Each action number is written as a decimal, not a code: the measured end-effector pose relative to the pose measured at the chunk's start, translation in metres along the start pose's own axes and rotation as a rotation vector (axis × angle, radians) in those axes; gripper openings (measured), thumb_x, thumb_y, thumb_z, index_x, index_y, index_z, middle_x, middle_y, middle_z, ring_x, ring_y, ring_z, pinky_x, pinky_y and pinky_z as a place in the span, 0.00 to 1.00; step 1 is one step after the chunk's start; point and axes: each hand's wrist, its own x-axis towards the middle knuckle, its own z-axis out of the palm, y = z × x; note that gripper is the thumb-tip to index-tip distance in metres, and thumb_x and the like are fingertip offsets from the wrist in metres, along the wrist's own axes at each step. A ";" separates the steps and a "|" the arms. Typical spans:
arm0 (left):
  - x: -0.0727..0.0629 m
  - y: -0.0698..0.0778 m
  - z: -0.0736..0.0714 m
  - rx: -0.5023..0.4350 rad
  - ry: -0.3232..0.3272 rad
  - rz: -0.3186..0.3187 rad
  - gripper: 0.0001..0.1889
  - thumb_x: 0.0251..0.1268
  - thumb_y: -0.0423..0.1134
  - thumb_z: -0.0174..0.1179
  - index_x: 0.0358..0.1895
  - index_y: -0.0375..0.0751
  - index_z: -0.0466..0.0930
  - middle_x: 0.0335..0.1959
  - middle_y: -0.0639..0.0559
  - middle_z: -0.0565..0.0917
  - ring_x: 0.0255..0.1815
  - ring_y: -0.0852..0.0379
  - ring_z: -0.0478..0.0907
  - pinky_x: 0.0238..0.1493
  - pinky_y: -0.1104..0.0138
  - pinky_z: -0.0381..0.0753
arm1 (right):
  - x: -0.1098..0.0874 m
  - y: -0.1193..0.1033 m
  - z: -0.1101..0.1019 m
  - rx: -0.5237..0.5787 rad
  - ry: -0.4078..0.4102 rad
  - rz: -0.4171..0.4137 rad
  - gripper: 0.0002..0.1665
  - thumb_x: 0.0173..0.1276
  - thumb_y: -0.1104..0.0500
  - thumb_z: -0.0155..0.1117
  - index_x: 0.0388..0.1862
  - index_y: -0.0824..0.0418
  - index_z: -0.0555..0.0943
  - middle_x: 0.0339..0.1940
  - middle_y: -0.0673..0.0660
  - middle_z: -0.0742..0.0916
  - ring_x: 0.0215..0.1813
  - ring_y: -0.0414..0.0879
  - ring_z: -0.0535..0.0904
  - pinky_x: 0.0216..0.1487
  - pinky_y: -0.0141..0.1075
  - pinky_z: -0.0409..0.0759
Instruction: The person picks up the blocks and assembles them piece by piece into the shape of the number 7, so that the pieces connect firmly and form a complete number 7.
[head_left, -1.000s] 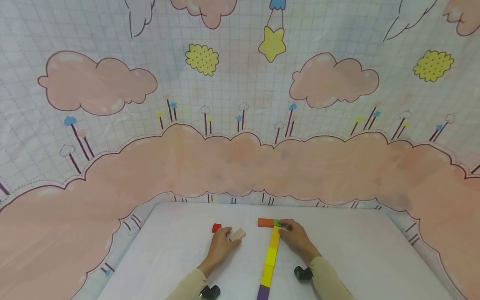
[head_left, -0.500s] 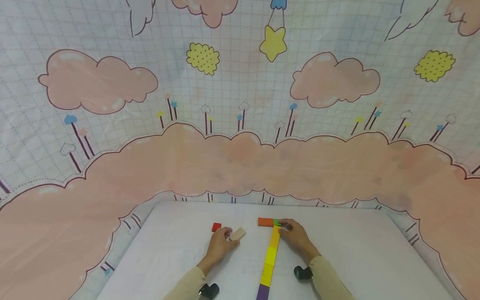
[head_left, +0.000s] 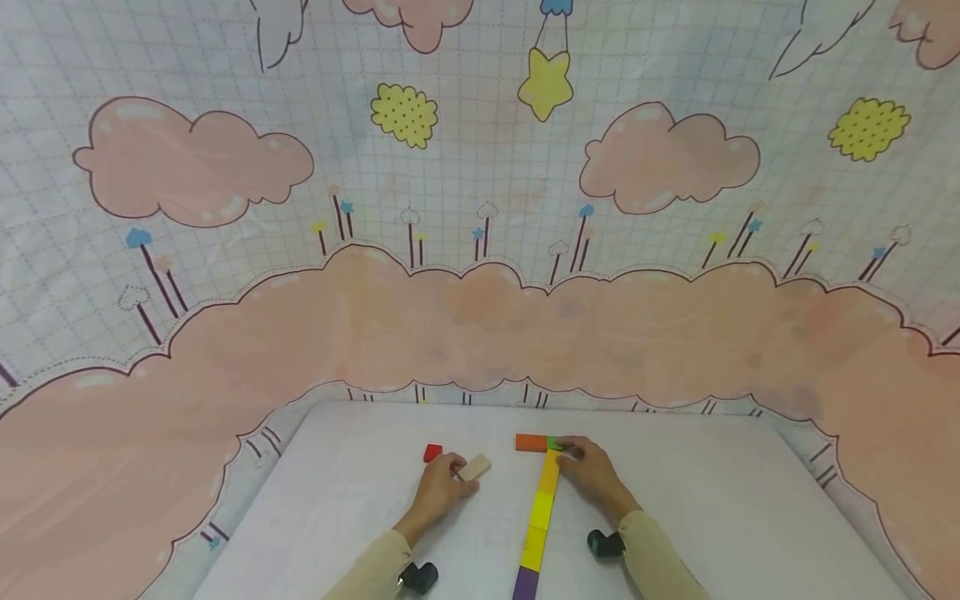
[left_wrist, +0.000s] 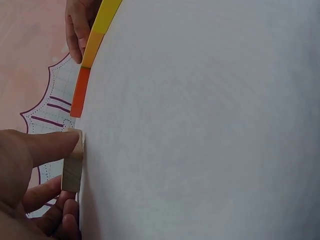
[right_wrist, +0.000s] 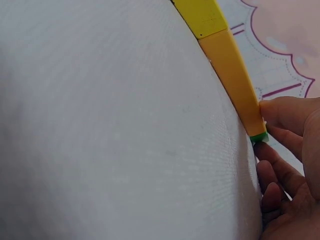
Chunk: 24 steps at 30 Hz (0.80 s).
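My left hand (head_left: 435,493) pinches a plain wooden block (head_left: 475,467), thumb on one side and fingers on the other, as the left wrist view shows. Just beyond that hand lies a small red block (head_left: 432,453). My right hand (head_left: 596,477) holds the right end of a small green block (right_wrist: 259,136), its thumb against an amber block (head_left: 549,473). The green block adjoins an orange-red block (head_left: 531,442) on its left. From there the row runs toward me through yellow blocks (head_left: 542,510) to a purple block (head_left: 526,584), cut off by the frame edge.
The blocks lie on a white tabletop (head_left: 712,500). Behind it hangs a cloth (head_left: 480,333) printed with clouds and stars. Dark wrist cameras (head_left: 418,577) sit by both sleeves.
The left hand has shifted very slightly against the wooden block. The right hand and the row of blocks stay where they were.
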 end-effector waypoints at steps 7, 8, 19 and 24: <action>-0.003 0.000 -0.002 0.015 -0.014 0.010 0.17 0.53 0.36 0.73 0.44 0.37 0.79 0.37 0.49 0.78 0.39 0.54 0.72 0.47 0.57 0.78 | -0.001 0.000 0.000 -0.021 0.002 -0.024 0.19 0.67 0.54 0.65 0.58 0.50 0.81 0.61 0.58 0.81 0.62 0.57 0.73 0.66 0.58 0.70; -0.004 0.000 -0.002 0.018 -0.013 0.017 0.17 0.53 0.36 0.73 0.44 0.37 0.79 0.37 0.49 0.78 0.39 0.54 0.72 0.46 0.57 0.77 | -0.001 0.000 0.000 -0.020 0.003 -0.023 0.20 0.67 0.55 0.65 0.58 0.50 0.81 0.61 0.58 0.81 0.62 0.57 0.73 0.66 0.58 0.70; -0.003 -0.001 -0.007 0.024 -0.025 0.066 0.15 0.55 0.34 0.70 0.45 0.36 0.81 0.39 0.48 0.78 0.40 0.53 0.72 0.46 0.56 0.76 | 0.003 0.002 0.002 -0.013 0.007 -0.010 0.20 0.67 0.54 0.64 0.58 0.49 0.80 0.63 0.58 0.80 0.65 0.57 0.72 0.67 0.59 0.68; -0.003 -0.002 -0.009 0.018 -0.036 0.067 0.15 0.55 0.34 0.70 0.46 0.36 0.80 0.36 0.49 0.77 0.39 0.54 0.72 0.43 0.60 0.74 | 0.002 0.001 0.001 -0.021 0.008 0.000 0.19 0.68 0.54 0.64 0.58 0.48 0.80 0.63 0.57 0.80 0.64 0.57 0.72 0.67 0.59 0.68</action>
